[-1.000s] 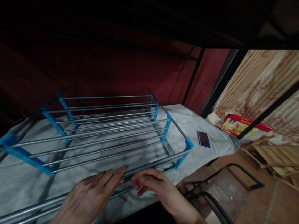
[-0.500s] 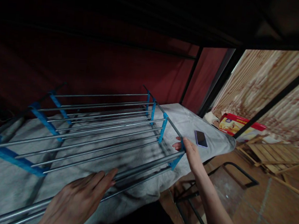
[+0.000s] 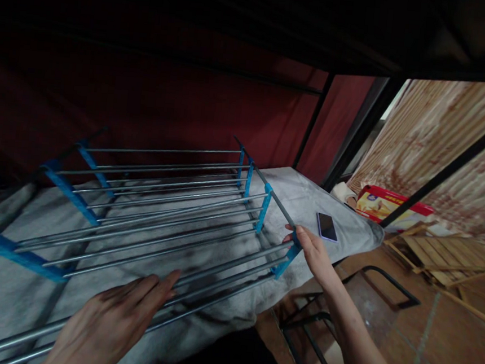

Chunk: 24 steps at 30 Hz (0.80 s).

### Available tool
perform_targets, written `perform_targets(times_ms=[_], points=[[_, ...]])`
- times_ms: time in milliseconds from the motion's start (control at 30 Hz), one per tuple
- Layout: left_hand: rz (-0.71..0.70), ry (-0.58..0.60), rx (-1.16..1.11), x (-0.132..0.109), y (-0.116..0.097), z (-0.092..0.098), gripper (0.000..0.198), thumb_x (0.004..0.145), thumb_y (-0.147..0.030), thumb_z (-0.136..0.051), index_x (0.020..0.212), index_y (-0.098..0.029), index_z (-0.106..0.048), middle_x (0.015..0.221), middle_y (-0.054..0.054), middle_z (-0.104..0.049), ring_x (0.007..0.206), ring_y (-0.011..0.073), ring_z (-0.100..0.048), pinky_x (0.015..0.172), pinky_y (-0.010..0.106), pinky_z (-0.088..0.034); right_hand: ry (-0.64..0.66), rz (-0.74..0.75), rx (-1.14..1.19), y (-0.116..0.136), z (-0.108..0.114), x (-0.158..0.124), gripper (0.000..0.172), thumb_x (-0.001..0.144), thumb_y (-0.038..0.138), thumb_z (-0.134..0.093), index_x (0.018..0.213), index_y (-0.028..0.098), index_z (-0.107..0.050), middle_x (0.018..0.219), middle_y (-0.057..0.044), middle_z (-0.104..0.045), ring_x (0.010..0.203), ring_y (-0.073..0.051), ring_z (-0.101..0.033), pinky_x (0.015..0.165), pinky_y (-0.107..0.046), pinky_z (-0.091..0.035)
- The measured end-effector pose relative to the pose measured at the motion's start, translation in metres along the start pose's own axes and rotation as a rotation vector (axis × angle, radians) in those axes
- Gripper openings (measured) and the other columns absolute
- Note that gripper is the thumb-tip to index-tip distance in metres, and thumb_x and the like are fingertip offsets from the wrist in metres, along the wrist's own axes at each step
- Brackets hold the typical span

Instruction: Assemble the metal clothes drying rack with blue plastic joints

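Observation:
A rack of grey metal rods (image 3: 170, 233) with blue plastic connectors lies on its side on a grey cloth (image 3: 301, 193). My left hand (image 3: 116, 312) is closed over the nearest rods at the lower left, its thumb hidden beneath. At the near right corner my right hand (image 3: 307, 247) grips a blue connector (image 3: 287, 260) where the side tube (image 3: 280, 208) meets it. The rods nearest me run from that connector under my left hand and out of view. Another blue connector (image 3: 16, 250) sits at the left end.
A phone (image 3: 327, 227) lies on the cloth right of the rack. Black metal posts (image 3: 366, 130) frame the bed-like space before a dark red wall. On the tiled floor at right are a black-framed chair (image 3: 368, 300), folded wooden slats (image 3: 448, 259) and a red-yellow box (image 3: 388, 206).
My left hand has shifted slightly left and down with the near rods, which now lie further apart toward the right connector. My right hand stays at the same corner.

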State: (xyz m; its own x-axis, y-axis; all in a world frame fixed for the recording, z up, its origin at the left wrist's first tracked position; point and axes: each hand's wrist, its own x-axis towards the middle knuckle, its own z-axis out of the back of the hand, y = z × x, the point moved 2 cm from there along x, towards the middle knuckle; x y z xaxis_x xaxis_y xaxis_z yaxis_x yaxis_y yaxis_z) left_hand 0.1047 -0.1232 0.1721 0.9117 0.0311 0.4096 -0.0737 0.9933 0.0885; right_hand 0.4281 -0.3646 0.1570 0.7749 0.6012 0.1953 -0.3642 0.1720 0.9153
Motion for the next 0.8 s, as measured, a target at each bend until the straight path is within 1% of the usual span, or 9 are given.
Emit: perform_targets(times_ms=[133, 200, 333, 400, 533, 667, 800], points=[[-0.020, -0.057, -0.016, 0.0011, -0.0001, 0.0046, 0.037, 0.103, -0.028, -0.042, 0.135, -0.029, -0.062, 0.089, 0.001, -0.074, 0.068, 0.0128, -0.070, 0.054, 0.020, -0.049, -0.026, 0.018, 0.030, -0.0041, -0.0018, 0.0004, 0.058, 0.097, 0.066, -0.040, 0.097, 0.019, -0.076, 0.109, -0.009, -0.074, 0.096, -0.024, -0.066, 0.089, -0.036, -0.050], [-0.016, -0.043, -0.040, 0.0032, -0.0024, 0.0071, 0.035, 0.103, -0.027, -0.043, 0.132, -0.028, -0.063, 0.085, 0.000, -0.072, 0.066, 0.0119, -0.069, 0.053, 0.020, -0.048, -0.023, 0.009, 0.038, -0.0047, -0.0024, 0.0004, 0.059, 0.097, 0.066, -0.040, 0.099, 0.019, -0.075, 0.108, -0.010, -0.075, 0.094, -0.024, -0.066, 0.088, -0.036, -0.050], [0.012, -0.012, -0.064, 0.0051, -0.0054, 0.0076, 0.035, 0.102, -0.028, -0.044, 0.130, -0.029, -0.066, 0.084, 0.001, -0.072, 0.068, 0.0121, -0.069, 0.056, 0.019, -0.049, -0.009, 0.008, 0.030, -0.0031, -0.0016, 0.0001, 0.060, 0.097, 0.066, -0.040, 0.103, 0.017, -0.075, 0.102, -0.010, -0.076, 0.085, -0.022, -0.066, 0.080, -0.035, -0.052], [0.021, -0.012, -0.071, 0.0051, -0.0048, 0.0067, 0.035, 0.102, -0.028, -0.045, 0.131, -0.029, -0.065, 0.085, 0.001, -0.072, 0.068, 0.0122, -0.069, 0.056, 0.019, -0.050, -0.013, 0.017, 0.008, -0.0016, -0.0008, -0.0004, 0.061, 0.097, 0.067, -0.040, 0.101, 0.017, -0.075, 0.105, -0.011, -0.075, 0.085, -0.022, -0.066, 0.077, -0.035, -0.051], [0.025, -0.029, -0.076, 0.0058, -0.0026, 0.0061, 0.036, 0.102, -0.026, -0.044, 0.132, -0.030, -0.064, 0.086, 0.001, -0.072, 0.068, 0.0121, -0.069, 0.055, 0.019, -0.049, -0.019, 0.015, -0.033, -0.0002, -0.0004, -0.0016, 0.062, 0.098, 0.067, -0.038, 0.097, 0.018, -0.076, 0.114, -0.011, -0.074, 0.086, -0.022, -0.065, 0.076, -0.034, -0.051], [0.029, -0.022, -0.096, 0.0058, -0.0039, 0.0052, 0.036, 0.103, -0.028, -0.042, 0.130, -0.030, -0.065, 0.085, 0.000, -0.072, 0.068, 0.0118, -0.069, 0.055, 0.019, -0.049, -0.027, 0.024, -0.027, -0.0013, -0.0010, -0.0014, 0.062, 0.098, 0.066, -0.037, 0.103, 0.017, -0.074, 0.107, -0.011, -0.075, 0.087, -0.022, -0.065, 0.079, -0.034, -0.051], [0.034, -0.013, -0.104, 0.0050, -0.0061, 0.0046, 0.035, 0.103, -0.029, -0.042, 0.129, -0.029, -0.066, 0.085, 0.000, -0.072, 0.068, 0.0121, -0.070, 0.056, 0.019, -0.049, -0.017, 0.031, 0.022, -0.0026, -0.0021, 0.0002, 0.061, 0.097, 0.067, -0.039, 0.108, 0.017, -0.073, 0.100, -0.010, -0.076, 0.082, -0.021, -0.066, 0.080, -0.035, -0.052]])
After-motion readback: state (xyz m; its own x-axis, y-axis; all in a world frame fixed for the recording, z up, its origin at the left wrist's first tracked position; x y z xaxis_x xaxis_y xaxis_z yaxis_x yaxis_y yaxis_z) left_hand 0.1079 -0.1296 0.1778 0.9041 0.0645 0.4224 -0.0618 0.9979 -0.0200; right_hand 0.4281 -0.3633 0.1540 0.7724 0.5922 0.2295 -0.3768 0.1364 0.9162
